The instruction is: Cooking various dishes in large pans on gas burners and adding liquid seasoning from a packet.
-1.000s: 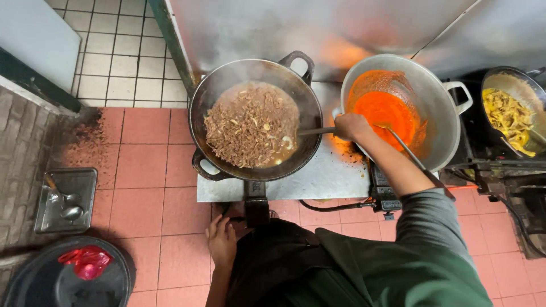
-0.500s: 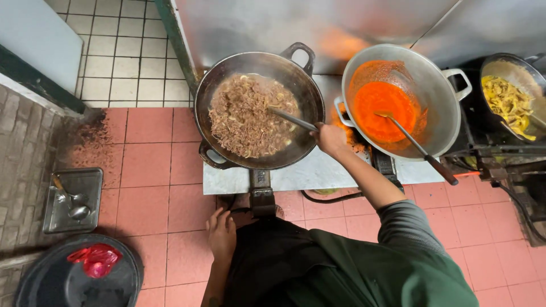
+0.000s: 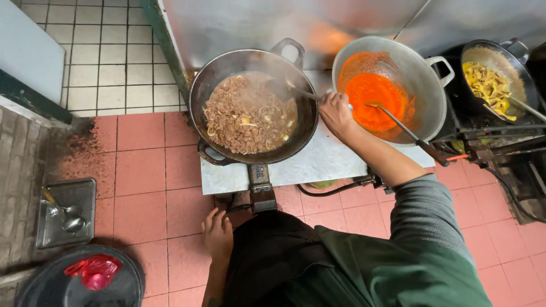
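The right hand (image 3: pixel 336 113) grips what looks like a ladle (image 3: pixel 301 92) in the wok (image 3: pixel 253 111); the left hand (image 3: pixel 218 234) hangs low.

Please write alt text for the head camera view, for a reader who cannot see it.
Seen from above, a person's right hand holds a utensil in a dark wok of brown chopped food, while the left hand hangs low by the body. Beside it, a metal pot holds orange sauce and a ladle.

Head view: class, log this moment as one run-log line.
right hand: grips ladle in dark wok of brown mince | left hand: down by hip, empty | beside: silver pot, orange sauce
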